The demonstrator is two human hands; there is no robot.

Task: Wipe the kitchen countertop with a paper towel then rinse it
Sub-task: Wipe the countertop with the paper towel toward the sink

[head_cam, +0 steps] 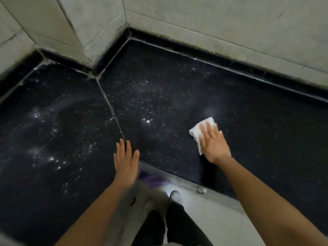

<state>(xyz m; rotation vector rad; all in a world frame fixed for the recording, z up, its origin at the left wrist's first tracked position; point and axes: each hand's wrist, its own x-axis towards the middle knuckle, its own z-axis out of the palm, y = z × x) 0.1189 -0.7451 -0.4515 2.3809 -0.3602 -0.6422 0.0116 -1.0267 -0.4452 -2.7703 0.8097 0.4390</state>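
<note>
Towel (196,130) lies flat on the black counter (177,82), right of the seam (110,107). It sits under the right hand (213,144), whose straight fingers press down on it. The palm hides much of it, so only its far and left edges show. Left hand (126,162) rests flat, fingers together, at the counter's front edge just beside the seam. Pale specks scatter over the surface. Below the edge, a purple shape (154,180) is too blurred to name.
</note>
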